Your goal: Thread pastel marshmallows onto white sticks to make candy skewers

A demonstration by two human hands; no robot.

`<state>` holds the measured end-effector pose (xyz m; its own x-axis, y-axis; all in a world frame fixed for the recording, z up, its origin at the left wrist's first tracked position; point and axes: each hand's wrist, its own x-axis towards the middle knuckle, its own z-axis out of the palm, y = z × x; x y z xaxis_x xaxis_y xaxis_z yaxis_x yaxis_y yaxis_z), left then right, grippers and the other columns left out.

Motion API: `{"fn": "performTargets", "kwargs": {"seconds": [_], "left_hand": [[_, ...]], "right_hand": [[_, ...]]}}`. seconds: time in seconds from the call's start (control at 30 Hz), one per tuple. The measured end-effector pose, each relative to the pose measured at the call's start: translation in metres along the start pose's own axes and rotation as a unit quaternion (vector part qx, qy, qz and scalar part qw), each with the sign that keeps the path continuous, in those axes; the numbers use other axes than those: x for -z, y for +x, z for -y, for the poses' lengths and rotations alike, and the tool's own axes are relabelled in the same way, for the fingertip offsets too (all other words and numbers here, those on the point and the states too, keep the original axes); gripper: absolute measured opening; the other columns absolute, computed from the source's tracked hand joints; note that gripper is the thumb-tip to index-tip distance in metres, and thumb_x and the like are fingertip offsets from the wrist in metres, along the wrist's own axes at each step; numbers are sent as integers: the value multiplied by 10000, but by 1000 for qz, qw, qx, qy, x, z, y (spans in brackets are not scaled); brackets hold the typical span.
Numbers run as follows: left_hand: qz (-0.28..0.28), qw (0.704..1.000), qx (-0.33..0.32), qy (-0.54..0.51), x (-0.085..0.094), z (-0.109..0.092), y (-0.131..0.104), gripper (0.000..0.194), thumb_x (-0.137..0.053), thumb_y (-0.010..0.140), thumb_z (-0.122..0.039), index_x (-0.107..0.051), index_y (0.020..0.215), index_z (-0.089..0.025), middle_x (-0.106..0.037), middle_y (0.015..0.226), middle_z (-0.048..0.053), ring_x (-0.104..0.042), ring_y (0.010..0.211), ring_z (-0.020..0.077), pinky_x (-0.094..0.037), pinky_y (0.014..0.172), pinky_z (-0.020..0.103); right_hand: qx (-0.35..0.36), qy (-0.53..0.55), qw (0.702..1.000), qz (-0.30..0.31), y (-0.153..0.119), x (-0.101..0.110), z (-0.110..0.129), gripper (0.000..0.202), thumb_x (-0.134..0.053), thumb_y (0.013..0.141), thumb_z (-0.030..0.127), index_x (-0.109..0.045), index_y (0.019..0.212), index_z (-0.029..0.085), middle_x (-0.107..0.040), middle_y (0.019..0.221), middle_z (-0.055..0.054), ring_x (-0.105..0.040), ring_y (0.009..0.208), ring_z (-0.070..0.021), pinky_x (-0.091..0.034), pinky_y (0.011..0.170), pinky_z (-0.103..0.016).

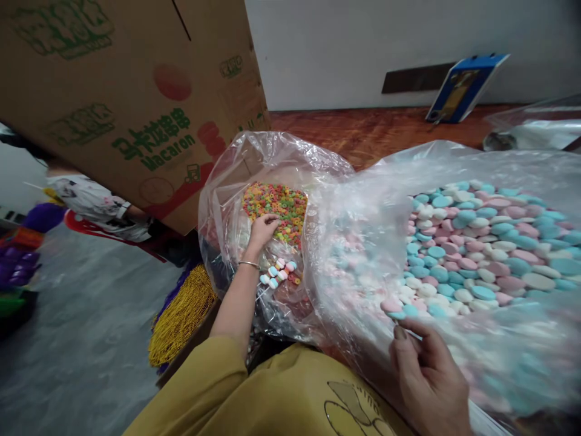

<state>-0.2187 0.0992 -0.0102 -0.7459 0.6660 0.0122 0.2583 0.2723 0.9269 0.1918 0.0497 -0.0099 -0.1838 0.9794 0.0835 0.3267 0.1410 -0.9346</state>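
The left hand [263,229] reaches into a clear plastic bag [227,200], its fingers curled down onto a heap of small multicoloured candy rings [276,206]; whether it has any pinched is not clear. A thin bangle [249,264] circles that wrist, and just beside it lie a few pink, blue and white pieces [278,272] in the same bag. The right hand [429,378] is closed on the near edge of a larger clear bag [358,242], gripping the film between thumb and fingers. That bag holds a mass of pastel pink, blue and white discs [481,248], right of the rings and well apart from the left hand.

Below the left forearm, a bundle of yellow bead strings [181,315] sits by a grey floor [82,351]. A big cardboard box [127,97] printed "Macaron" leans overhead, partly hiding another person's patterned sleeve [95,203]. Behind lie a red-brown wooden surface [376,130], a white wall [363,42] and a blue-framed board [463,88] propped against it. The far left is blurred; the discs under the film at lower right are hazy.
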Motion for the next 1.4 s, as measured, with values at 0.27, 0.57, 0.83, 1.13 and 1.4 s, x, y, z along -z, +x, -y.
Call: {"fn": "performTargets", "kwargs": {"seconds": [0.27, 0.57, 0.83, 1.13, 1.4], "left_hand": [[142, 950, 12, -279, -11, -62, -90, 419, -923, 612, -387, -734, 909, -159, -714, 752, 5, -671, 625, 112, -570, 635, 246], [196, 921, 63, -331, -33, -85, -146, 361, -965, 557, -351, -750, 769, -154, -716, 633, 5, -659, 559, 114, -548, 591, 231], [236, 926, 14, -294, -32, -78, -147, 309, -936, 632, -376, -773, 796, -171, -711, 682, 10, -667, 605, 126, -547, 625, 252], [194, 949, -203, -142, -36, -75, -168, 125, -822, 821, -327, -810, 874, -215, -716, 944, 61, -682, 864, 163, -562, 782, 291], [-37, 958, -178, 220, -11, -35, -72, 159, -621, 926, -150, -771, 962, -187, -721, 1029, 88, -661, 1018, 210, -495, 950, 327]], "right_hand": [[85, 12, 988, 127, 9, -19, 38, 197, -528, 1020, 358, -664, 1032, 216, -619, 675, 28, -540, 521, -113, -427, 503, -203], [99, 38, 978, 182, 18, -39, 64, 196, -475, 1024, 269, -660, 1064, 214, -605, 720, 42, -529, 592, -109, -393, 570, -214], [48, 41, 979, 195, 15, -38, 58, 233, -473, 1022, 337, -657, 1085, 207, -660, 788, 9, -527, 593, -125, -385, 542, -228], [20, 67, 982, 174, 12, -43, 46, 237, -499, 1027, 408, -631, 1016, 212, -473, 616, 56, -431, 526, -125, -333, 491, -231], [-6, 97, 982, 165, 8, -36, 44, 254, -518, 1029, 438, -617, 1042, 205, -421, 599, 65, -386, 519, -124, -306, 488, -242]]}}
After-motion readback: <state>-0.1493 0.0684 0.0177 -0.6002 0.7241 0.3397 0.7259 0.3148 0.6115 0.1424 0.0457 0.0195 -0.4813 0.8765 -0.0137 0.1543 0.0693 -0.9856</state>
